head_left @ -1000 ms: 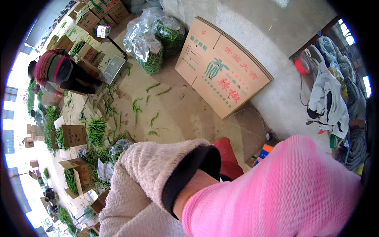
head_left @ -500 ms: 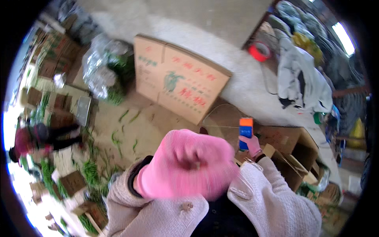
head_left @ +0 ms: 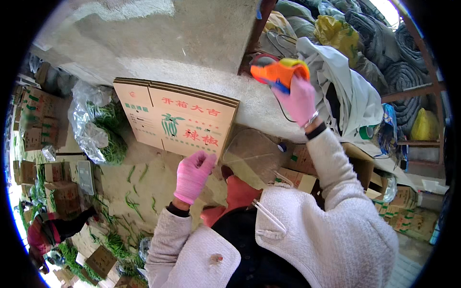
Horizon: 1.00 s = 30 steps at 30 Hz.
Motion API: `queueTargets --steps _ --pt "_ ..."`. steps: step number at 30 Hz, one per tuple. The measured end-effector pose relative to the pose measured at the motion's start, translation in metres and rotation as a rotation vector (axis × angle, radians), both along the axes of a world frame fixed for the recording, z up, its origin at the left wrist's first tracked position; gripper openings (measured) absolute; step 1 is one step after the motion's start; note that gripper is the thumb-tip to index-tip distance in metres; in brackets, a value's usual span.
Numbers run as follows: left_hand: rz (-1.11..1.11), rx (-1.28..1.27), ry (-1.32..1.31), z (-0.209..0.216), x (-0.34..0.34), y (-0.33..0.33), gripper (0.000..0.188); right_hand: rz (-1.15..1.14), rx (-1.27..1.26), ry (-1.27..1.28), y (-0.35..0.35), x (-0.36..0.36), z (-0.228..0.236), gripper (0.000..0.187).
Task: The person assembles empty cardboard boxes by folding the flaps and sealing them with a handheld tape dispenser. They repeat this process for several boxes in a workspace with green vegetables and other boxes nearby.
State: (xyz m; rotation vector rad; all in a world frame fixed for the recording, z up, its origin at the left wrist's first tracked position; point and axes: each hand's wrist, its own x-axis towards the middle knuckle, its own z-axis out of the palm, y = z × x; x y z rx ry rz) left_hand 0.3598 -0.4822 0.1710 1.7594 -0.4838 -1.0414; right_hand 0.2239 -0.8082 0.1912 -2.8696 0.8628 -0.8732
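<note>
My right hand (head_left: 297,103), in a pink glove, reaches up at the right and grips an orange-and-blue tool (head_left: 281,73) that looks like a tape dispenser. The tool overlaps a red ring-shaped roll (head_left: 265,60) by the ledge. My left hand (head_left: 193,176), gloved in pink too, is in front of my body with its fingers curled and pinched together; what they hold, if anything, cannot be made out. Just beyond it a stack of flattened printed cartons (head_left: 180,115) leans against the wall.
A plastic bag of green peppers (head_left: 108,127) stands left of the cartons. Loose peppers (head_left: 132,204) lie on the floor. Another person (head_left: 43,233) bends at the far left near boxes. Opened cartons (head_left: 305,180) are at my right; grey cloth (head_left: 343,81) hangs from the ledge.
My right hand has risen with the orange-and-blue tool toward the ledge. My left hand has lowered, away from close in front of the camera. The view has shifted.
</note>
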Motion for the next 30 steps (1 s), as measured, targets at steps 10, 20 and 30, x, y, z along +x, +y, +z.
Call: queueTargets --steps 10,20,30 --pt "0.083 0.090 0.030 -0.039 0.020 0.005 0.023 -0.187 -0.134 0.394 -0.085 0.059 -0.015 0.047" --pt "0.340 0.137 0.246 -0.073 0.009 0.054 0.023 0.611 0.283 0.164 0.051 0.108 -0.125 0.032" --pt "0.670 0.253 0.422 -0.092 -0.038 0.122 0.023 0.232 0.125 0.680 0.080 0.224 -0.321 0.067"
